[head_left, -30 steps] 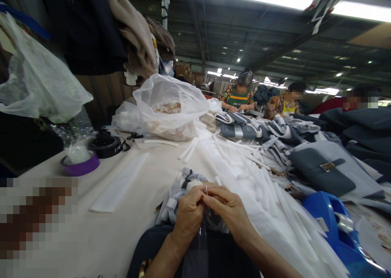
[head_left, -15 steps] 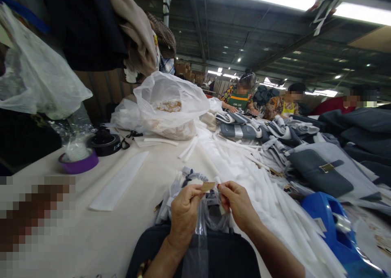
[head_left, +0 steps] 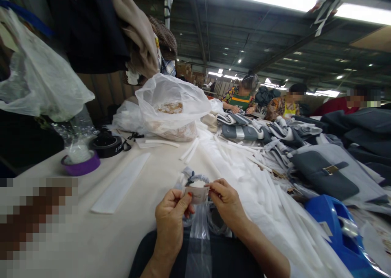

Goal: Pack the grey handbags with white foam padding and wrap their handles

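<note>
My left hand [head_left: 171, 217] and my right hand [head_left: 227, 202] pinch the two ends of a small whitish tag [head_left: 197, 195] held flat between them. A clear plastic sleeve [head_left: 198, 241] hangs down below the tag over a dark item [head_left: 214, 257] at the table's near edge. Just beyond my fingers lies a small heap of grey and white pieces [head_left: 192, 178].
A blue tape dispenser [head_left: 339, 233] sits at the right. White strips [head_left: 262, 188] and a long white piece [head_left: 120, 184] cover the cream table [head_left: 91, 237]. A grey bag [head_left: 324, 172], plastic bags [head_left: 171, 107], a purple bowl [head_left: 81, 164] and a black roll [head_left: 106, 144] lie farther off. Other people work at the far end.
My hands have drawn apart and the left has dropped lower. The small piece pinched between them has been opened out and now shows its pale face.
</note>
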`<state>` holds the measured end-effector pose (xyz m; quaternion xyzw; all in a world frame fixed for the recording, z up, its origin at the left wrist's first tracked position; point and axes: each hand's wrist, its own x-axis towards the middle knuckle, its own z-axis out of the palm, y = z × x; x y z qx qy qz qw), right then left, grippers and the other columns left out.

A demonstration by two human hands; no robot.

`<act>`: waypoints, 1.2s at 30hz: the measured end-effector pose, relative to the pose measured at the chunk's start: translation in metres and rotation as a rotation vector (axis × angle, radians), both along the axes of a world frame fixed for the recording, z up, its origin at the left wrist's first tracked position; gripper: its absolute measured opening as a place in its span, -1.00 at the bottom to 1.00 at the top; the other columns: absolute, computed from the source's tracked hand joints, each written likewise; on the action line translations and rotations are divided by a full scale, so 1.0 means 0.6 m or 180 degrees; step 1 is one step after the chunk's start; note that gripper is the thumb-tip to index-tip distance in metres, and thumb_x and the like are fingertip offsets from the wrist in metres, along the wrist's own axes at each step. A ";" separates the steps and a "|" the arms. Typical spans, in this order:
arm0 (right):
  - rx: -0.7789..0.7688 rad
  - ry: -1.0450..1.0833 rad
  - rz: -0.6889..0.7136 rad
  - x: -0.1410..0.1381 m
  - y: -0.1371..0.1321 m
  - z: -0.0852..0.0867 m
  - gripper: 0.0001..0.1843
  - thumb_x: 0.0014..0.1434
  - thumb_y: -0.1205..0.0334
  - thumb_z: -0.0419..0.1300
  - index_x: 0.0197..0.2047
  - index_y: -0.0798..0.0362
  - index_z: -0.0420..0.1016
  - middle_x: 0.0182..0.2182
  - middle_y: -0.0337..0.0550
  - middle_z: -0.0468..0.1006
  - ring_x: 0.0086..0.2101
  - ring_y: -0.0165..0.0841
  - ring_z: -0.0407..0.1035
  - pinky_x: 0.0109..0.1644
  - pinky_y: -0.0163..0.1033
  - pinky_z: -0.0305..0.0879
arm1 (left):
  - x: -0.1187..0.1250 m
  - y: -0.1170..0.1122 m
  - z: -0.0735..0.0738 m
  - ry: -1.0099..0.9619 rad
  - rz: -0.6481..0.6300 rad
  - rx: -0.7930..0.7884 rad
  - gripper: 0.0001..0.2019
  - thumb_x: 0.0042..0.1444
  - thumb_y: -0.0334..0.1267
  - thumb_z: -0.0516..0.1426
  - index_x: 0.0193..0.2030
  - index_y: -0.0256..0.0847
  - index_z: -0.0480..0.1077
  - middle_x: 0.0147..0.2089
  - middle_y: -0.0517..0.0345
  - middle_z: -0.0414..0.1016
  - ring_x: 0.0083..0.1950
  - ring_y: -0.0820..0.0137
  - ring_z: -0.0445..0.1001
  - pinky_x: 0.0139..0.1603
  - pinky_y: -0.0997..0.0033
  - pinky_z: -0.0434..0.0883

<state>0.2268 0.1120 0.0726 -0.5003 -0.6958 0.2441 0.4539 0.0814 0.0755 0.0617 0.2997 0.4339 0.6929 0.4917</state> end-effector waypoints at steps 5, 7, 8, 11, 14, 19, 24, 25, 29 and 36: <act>0.0019 -0.0337 -0.0018 0.009 0.030 -0.007 -0.82 0.06 0.28 0.15 -0.39 -0.04 0.61 -0.42 -0.15 0.47 -0.39 -0.32 0.40 -0.26 -0.24 0.28 | -0.001 -0.023 0.007 0.0321 -0.0205 -0.0027 -0.73 -0.09 -0.11 0.25 -0.57 -0.22 0.31 -0.70 0.27 0.34 -0.64 0.53 0.24 -0.59 0.56 0.19; -0.0039 -0.0450 -0.0050 0.011 0.041 -0.013 -0.82 0.07 0.27 0.17 -0.42 -0.05 0.62 -0.45 -0.17 0.47 -0.42 -0.33 0.39 -0.30 -0.24 0.26 | -0.002 -0.037 0.010 0.0856 -0.0205 0.0156 -0.77 -0.02 -0.16 0.21 -0.57 -0.20 0.34 -0.67 0.28 0.34 -0.61 0.52 0.26 -0.55 0.54 0.22; -0.0072 -0.0497 -0.0061 0.012 0.046 -0.017 -0.82 0.06 0.29 0.17 -0.44 -0.05 0.61 -0.46 -0.18 0.46 -0.44 -0.34 0.38 -0.31 -0.25 0.25 | -0.003 -0.043 0.011 0.1187 -0.0220 0.0318 -0.79 0.01 -0.19 0.19 -0.57 -0.19 0.35 -0.66 0.28 0.34 -0.60 0.51 0.28 -0.53 0.53 0.24; -0.0169 -0.0572 -0.0091 0.010 0.059 -0.025 -0.80 0.03 0.34 0.15 -0.48 -0.05 0.61 -0.48 -0.20 0.46 -0.46 -0.36 0.37 -0.33 -0.26 0.23 | -0.004 -0.052 0.006 0.1949 -0.0316 0.0774 -0.80 0.08 -0.25 0.14 -0.56 -0.16 0.37 -0.61 0.28 0.36 -0.57 0.49 0.34 -0.50 0.54 0.29; -0.0238 -0.0549 -0.0058 0.009 0.061 -0.019 -0.79 -0.01 0.38 0.15 -0.47 -0.02 0.61 -0.48 -0.18 0.45 -0.46 -0.35 0.37 -0.31 -0.24 0.25 | -0.004 -0.052 0.001 0.2318 -0.0395 0.0921 -0.81 0.13 -0.30 0.11 -0.52 -0.16 0.35 -0.63 0.30 0.34 -0.59 0.50 0.34 -0.53 0.58 0.29; -0.0200 -0.0343 -0.0085 0.038 0.006 0.016 -0.74 0.01 0.20 0.21 -0.19 -0.02 0.58 -0.31 -0.13 0.47 -0.40 -0.33 0.36 -0.31 -0.22 0.31 | -0.037 -0.073 0.006 0.3093 -0.0767 0.1594 -0.87 0.15 -0.41 0.06 -0.35 -0.14 0.39 -0.36 0.19 0.54 -0.35 0.45 0.51 -0.30 0.57 0.41; -0.1172 0.0173 -0.0901 0.111 -0.120 -0.008 -0.47 -0.04 -0.15 0.24 -0.04 -0.06 0.50 0.06 -0.03 0.38 -0.13 -0.11 0.39 -0.32 -0.18 0.38 | -0.133 -0.111 -0.028 0.3813 -0.0169 0.1047 -0.71 0.02 -0.19 0.21 -0.07 -0.01 0.43 0.03 0.12 0.51 0.08 0.19 0.44 0.17 0.25 0.32; -0.1529 0.0385 -0.0960 0.121 -0.146 -0.021 -0.36 -0.08 -0.18 0.27 0.05 -0.08 0.45 0.12 -0.05 0.34 -0.05 -0.07 0.37 -0.19 -0.15 0.40 | -0.151 -0.113 -0.041 0.3704 -0.0004 0.0471 -0.65 0.00 -0.10 0.21 -0.03 -0.03 0.42 0.07 0.07 0.48 0.08 0.13 0.44 0.16 0.17 0.33; -0.2363 0.1290 -0.1073 0.120 -0.222 -0.064 -0.24 -0.09 -0.20 0.30 0.16 -0.10 0.36 0.11 -0.11 0.41 0.17 -0.01 0.18 0.19 -0.05 0.20 | -0.181 -0.102 -0.080 0.2684 -0.0371 -0.1188 -0.29 -0.10 0.19 0.16 0.11 -0.25 0.30 0.11 -0.17 0.42 0.07 0.02 0.44 0.09 0.07 0.38; -0.2757 0.2449 -0.0304 0.088 -0.220 -0.029 -0.37 -0.06 -0.06 0.34 0.06 0.01 0.46 -0.09 -0.08 0.57 0.00 -0.05 0.39 0.11 -0.02 0.29 | -0.163 -0.080 -0.065 0.2709 -0.0766 -0.1543 -0.30 -0.19 0.25 0.18 -0.01 -0.26 0.40 -0.03 -0.09 0.52 0.10 0.00 0.42 0.15 0.11 0.32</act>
